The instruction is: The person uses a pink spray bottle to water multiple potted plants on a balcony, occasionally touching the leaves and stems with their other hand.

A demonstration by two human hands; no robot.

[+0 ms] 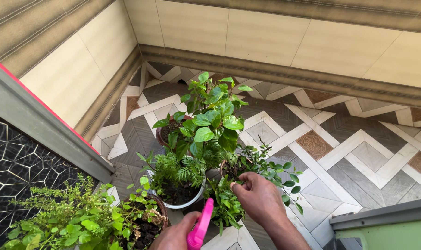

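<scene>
- The left hand (175,236) is at the bottom edge of the view and its fingers are closed around a pink spray bottle (199,231). Only the top part of the bottle shows, so it is not possible to tell where the nozzle points.
- The right hand (259,199) reaches into a small-leaved plant (266,169). Its fingers are pinched together on a thin stem or leaf near the pot rim; what exactly is between them is too small to tell.
- This plant stands on the patterned tile floor (358,153), just beside a white pot (187,201) with a ferny plant and in front of a tall broad-leaved plant (212,120).
- Risk: the stems are thin, so a pull that is too strong can tear a leaf or break a twig.
- Risk: the pots stand very close, some are touching. If the right forearm pushes sideways, the light pot under the hand can tip and drop soil on the floor.
- Risk: the bottle is held low and near the brown pot (148,222) at the lower left. It can knock the leaves there if the hand swings.
- Risk: if water goes on the smooth tiles, the floor probably becomes slippery around the pots.
- The bushy herb (57,222) at the far left is well apart from both hands.
</scene>
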